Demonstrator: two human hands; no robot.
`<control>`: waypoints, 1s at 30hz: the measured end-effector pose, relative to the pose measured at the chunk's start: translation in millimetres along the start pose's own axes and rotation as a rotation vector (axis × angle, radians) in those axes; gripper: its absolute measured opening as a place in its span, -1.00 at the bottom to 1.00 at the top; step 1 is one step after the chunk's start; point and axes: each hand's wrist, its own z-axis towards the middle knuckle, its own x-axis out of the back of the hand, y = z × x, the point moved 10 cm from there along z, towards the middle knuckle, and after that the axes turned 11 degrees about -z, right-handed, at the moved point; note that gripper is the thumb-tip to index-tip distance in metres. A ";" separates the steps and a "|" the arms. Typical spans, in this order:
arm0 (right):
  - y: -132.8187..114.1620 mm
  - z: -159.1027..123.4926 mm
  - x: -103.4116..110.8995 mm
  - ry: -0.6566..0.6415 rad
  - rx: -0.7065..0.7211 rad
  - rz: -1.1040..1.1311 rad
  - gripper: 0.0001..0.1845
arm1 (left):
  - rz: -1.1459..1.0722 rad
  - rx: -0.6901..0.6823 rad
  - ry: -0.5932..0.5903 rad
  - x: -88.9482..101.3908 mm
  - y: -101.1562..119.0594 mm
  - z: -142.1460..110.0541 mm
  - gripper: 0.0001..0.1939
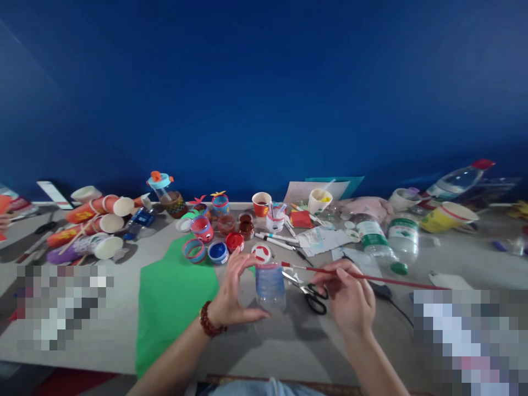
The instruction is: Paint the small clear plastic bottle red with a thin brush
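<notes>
Between the thumb and fingers of my left hand (235,294) is a cut piece of clear plastic bottle (270,287), coloured blue on its wall with a pink-red band along the top rim. My right hand (350,300) grips a long red paintbrush (330,271), its bristle end pointing left, close to the bottle's rim. Black-handled scissors (315,302) lie on the table behind and between my hands. Just beyond the bottle piece are open paint jars, one blue (218,252) and one red (235,241), and a white lid with red paint (260,253).
Green paper (173,302) lies at the left. Painted cup rolls (94,220) and decorated bottle cups (201,227) stand or lie farther back. Markers (274,240), paper scraps (324,240) and plastic bottles (403,236) spread to the right, before a blue wall (264,99). Another person's hand (5,220) shows far left.
</notes>
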 end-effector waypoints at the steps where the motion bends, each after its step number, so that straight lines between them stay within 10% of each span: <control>1: -1.2 -0.8 -1.9 -0.007 0.004 0.005 -0.79 | -0.008 -0.006 -0.001 -0.1 1.0 0.6 0.26; 30: 2.3 -7.7 -20.6 -0.158 0.039 0.073 -0.89 | -0.032 -0.044 0.002 1.2 5.7 1.4 0.24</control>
